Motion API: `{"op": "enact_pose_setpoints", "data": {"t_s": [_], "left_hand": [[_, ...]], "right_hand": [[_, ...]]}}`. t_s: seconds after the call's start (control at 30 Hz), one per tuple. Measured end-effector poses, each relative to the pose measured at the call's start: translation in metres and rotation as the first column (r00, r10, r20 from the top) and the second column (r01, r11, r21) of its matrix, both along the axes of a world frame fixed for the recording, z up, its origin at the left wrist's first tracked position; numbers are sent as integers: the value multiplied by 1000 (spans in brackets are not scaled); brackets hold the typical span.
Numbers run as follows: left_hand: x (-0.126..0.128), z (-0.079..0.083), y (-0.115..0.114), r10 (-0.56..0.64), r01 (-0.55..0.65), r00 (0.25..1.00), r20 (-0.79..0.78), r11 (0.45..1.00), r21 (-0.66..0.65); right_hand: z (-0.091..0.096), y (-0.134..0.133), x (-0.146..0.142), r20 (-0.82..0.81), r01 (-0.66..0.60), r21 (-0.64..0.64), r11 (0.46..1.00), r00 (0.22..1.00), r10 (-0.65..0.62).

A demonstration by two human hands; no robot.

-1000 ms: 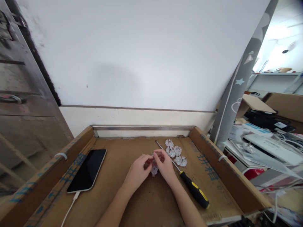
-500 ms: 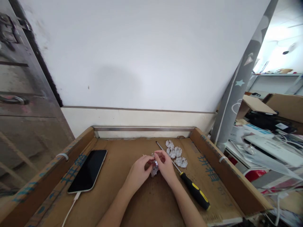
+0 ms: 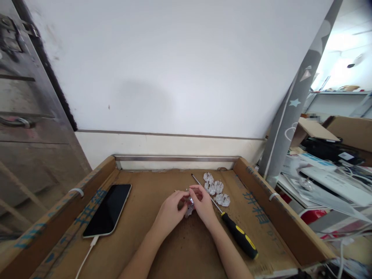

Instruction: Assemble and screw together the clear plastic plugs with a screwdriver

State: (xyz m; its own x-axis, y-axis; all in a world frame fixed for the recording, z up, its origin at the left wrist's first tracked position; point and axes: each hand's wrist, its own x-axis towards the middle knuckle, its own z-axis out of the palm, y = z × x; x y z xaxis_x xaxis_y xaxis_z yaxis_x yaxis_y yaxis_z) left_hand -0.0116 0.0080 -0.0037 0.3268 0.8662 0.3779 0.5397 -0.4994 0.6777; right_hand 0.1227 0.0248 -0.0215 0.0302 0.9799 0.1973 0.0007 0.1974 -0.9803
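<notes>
Fingertip grip of left hand (image 3: 172, 207) and right hand (image 3: 204, 206) on one clear piece (image 3: 189, 212), near one screwdriver (image 3: 240, 235)

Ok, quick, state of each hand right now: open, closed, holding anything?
Left hand: closed, holding the small clear plastic piece at its fingertips.
Right hand: closed, fingertips on the same piece; exact grip partly hidden.

A clear plastic piece (image 3: 189, 211), lobed and partly hidden, sits between the fingers (image 3: 198, 190)

In the tray (image 3: 145, 186): phone (image 3: 107, 211) left, piece (image 3: 189, 211) between left hand (image 3: 171, 209) and right hand (image 3: 202, 206), screwdriver (image 3: 229, 223) to their right, plugs (image 3: 218, 187) behind its handle (image 3: 240, 237).
</notes>
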Motion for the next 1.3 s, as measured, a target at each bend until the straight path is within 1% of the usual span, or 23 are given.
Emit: {"op": "enact_pose_setpoints", "data": {"t_s": [0.3,0.43,0.57,1.17,1.3], "left_hand": [[-1,-6,4,36,-37,999,11,998,52],[-1,-5,3,54,-56,998,22,996,68],[-1,-3,2,46,-48,998,34,996,71],[0,-5,4,63,-68,997,53,994,91],[0,-4,3,63,-67,996,63,995,73]], "right_hand": [[-1,2,-1,-7,5,-5,1000,1000,-5],[-2,1,0,-12,12,-12,1000,1000,-12],[-2,2,0,-19,13,-17,1000,1000,-13],[-3,2,0,-18,20,-26,999,1000,-20],[-3,2,1,-3,17,-27,999,1000,-17]]}}
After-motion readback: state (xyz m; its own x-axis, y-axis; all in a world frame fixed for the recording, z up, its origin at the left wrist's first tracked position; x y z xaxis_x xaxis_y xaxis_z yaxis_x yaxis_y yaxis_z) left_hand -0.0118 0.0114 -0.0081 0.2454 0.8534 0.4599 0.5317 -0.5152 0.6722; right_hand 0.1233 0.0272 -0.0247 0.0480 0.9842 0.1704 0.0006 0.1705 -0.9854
